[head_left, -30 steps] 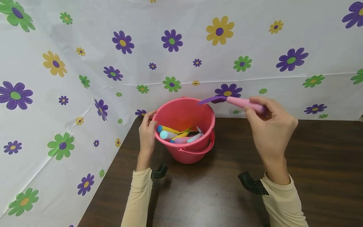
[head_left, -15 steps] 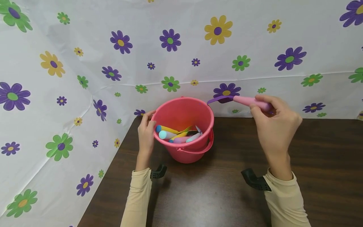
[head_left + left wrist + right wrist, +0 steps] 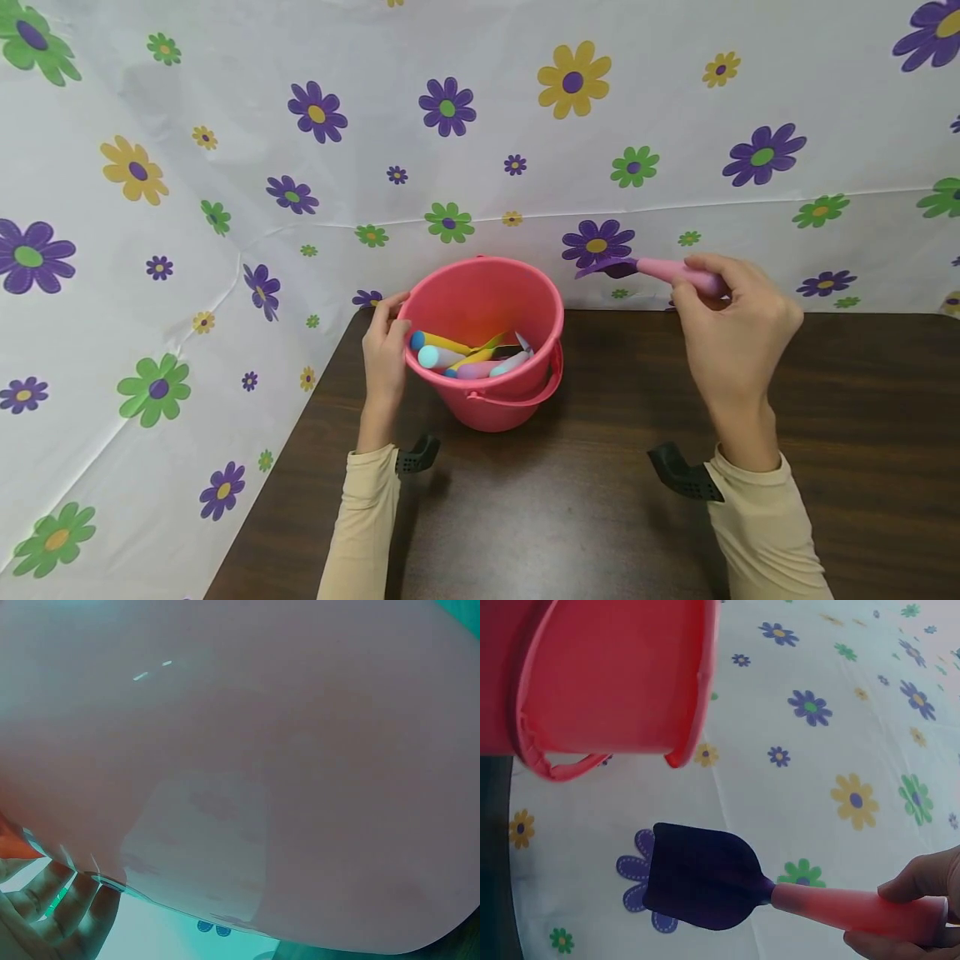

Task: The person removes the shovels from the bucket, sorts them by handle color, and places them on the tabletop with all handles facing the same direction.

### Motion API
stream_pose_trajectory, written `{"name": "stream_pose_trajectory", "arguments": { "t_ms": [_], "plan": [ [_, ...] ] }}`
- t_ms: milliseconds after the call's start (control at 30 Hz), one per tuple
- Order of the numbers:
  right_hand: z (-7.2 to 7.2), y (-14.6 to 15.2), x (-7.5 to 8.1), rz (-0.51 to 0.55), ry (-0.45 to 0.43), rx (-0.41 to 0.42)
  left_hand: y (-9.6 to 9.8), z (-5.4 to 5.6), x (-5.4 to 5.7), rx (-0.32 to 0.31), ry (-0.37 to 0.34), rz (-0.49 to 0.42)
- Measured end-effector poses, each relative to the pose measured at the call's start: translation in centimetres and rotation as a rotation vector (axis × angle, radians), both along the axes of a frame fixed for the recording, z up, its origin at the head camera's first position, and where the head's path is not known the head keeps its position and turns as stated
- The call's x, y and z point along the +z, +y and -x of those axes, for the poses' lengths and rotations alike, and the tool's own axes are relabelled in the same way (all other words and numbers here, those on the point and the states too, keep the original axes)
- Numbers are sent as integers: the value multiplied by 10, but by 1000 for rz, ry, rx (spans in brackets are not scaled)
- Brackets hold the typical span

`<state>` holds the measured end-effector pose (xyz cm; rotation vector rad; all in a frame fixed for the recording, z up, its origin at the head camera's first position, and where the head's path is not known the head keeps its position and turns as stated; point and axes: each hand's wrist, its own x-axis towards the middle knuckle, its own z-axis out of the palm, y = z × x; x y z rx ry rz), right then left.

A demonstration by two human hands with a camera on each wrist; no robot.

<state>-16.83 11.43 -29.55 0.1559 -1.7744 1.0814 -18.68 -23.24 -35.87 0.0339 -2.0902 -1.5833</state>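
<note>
A pink bucket [image 3: 487, 404] stands on the dark table, its handle hanging down at the right side. My left hand [image 3: 385, 354] grips the bucket's left rim; in the left wrist view its fingers [image 3: 88, 919] lie along the edge of the bucket wall. Above the table, to the right of the bucket, my right hand [image 3: 738, 333] holds a small shovel [image 3: 705, 877] by its pink handle [image 3: 855, 910]. The purple blade points left, toward the bucket but apart from it. Inside the bucket lie several tools with yellow, light blue and pink handles [image 3: 442, 357].
A dark wooden table [image 3: 525, 517] spreads under both arms. White cloth [image 3: 480, 50] printed with flowers hangs behind the table and along its left side. A black wrist mount [image 3: 682, 475] sticks out from each sleeve.
My right hand has moved to the right with the shovel, so the blade has gone from over the bucket's rim to beside it. The left hand still holds the rim.
</note>
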Motion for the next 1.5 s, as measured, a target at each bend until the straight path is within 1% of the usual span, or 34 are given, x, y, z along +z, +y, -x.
{"name": "stream_pose_trajectory", "arguments": {
  "t_ms": [133, 200, 400, 633, 867, 1033, 1167, 1233, 1400, 1500],
  "plan": [
    [2, 3, -5, -31, 4, 2, 0, 0, 0, -2, -7, -4],
    [5, 6, -8, -66, -1, -5, 0, 1, 0, -2, -10, -6],
    [12, 11, -19, -150, -58, -35, -1, 1, -1, -3, -7, -11],
    [17, 13, -27, -173, -134, -37, -1, 2, -1, -1, -4, -5],
    [21, 10, -32, -187, -163, -41, 0, 2, -1, 1, -5, -8],
    [24, 7, -37, -214, -184, -46, -1, 2, -2, -5, -6, -11],
    [27, 4, -42, -245, -182, -45, -3, 0, -2, 6, -11, -7],
    [27, 3, -43, -256, -195, -46, -4, -1, -2, 9, -8, -6],
    [26, 3, -46, -262, -240, -49, -3, 0, -2, 1, 0, -3],
    [25, 5, -47, -265, -248, -49, -1, 1, -2, 0, 2, -1]
  ]
}}
